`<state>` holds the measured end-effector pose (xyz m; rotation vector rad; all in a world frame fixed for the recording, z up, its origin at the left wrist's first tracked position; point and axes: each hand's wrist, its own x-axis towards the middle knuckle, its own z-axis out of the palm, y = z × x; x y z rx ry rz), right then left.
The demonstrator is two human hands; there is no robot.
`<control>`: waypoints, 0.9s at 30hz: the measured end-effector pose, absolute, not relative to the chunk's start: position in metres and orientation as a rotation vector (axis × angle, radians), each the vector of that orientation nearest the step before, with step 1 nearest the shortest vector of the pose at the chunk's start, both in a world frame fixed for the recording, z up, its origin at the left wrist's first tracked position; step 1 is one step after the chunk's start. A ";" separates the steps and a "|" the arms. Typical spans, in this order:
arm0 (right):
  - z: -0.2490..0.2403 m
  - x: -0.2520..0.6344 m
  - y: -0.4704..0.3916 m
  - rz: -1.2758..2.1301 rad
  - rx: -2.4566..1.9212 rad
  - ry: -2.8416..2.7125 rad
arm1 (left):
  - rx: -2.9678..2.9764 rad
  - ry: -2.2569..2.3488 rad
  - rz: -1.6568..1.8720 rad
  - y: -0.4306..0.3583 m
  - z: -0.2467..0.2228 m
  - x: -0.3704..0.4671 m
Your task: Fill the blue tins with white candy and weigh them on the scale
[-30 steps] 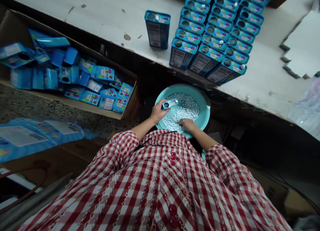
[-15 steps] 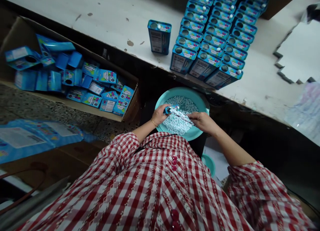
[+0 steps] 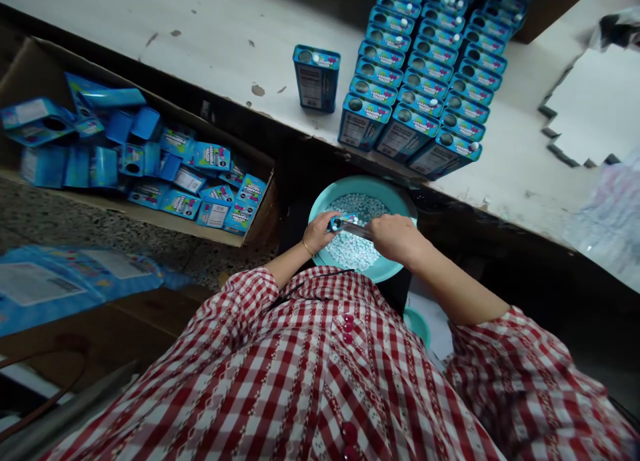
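Over the turquoise basin (image 3: 323, 201), my left hand (image 3: 319, 233) is closed around a small blue candy box (image 3: 344, 219) with a hole in its top. My right hand (image 3: 399, 238) grips a clear scoop (image 3: 357, 230), its tip at the box's opening. Small pale candies (image 3: 353, 251) lie in the basin below. The scoop's handle is hidden in my fist, and the lower part of the box is hidden too.
A cardboard box (image 3: 265, 204) on the left holds several blue candy boxes (image 3: 213, 156). On the white table (image 3: 220, 48) stand one lone box (image 3: 316, 81) and rows of upright boxes (image 3: 367, 118). A turquoise bowl (image 3: 417, 328) sits low by my right side.
My right hand has turned over and moved the scoop's tip to the box's opening. The heap of candies on the scoop is gone. My left hand has stayed nearly in place.
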<state>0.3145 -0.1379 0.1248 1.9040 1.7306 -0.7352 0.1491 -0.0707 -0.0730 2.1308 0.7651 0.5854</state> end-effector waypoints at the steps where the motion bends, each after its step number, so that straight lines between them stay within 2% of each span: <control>1: 0.123 0.324 -0.147 -0.740 1.918 1.737 | 2.102 0.777 0.594 -0.071 -0.073 0.149; 4: 0.097 0.355 -0.176 -0.768 2.023 1.708 | 2.020 0.811 0.624 -0.071 -0.070 0.148; 7: 0.044 0.365 -0.197 -0.789 2.126 1.649 | 1.984 0.838 0.634 -0.071 -0.068 0.148; 11: -0.021 0.334 -0.201 -0.770 2.025 1.679 | 2.020 0.895 0.613 -0.072 -0.068 0.150; 14: -0.043 0.308 -0.201 -0.870 1.920 1.804 | 2.061 0.926 0.592 -0.072 -0.070 0.151; 22: -0.053 0.336 -0.209 -1.190 1.948 1.897 | 2.023 0.938 0.607 -0.068 -0.070 0.151; 27: -0.007 0.358 -0.216 -1.318 2.195 1.975 | 2.052 0.875 0.612 -0.070 -0.072 0.150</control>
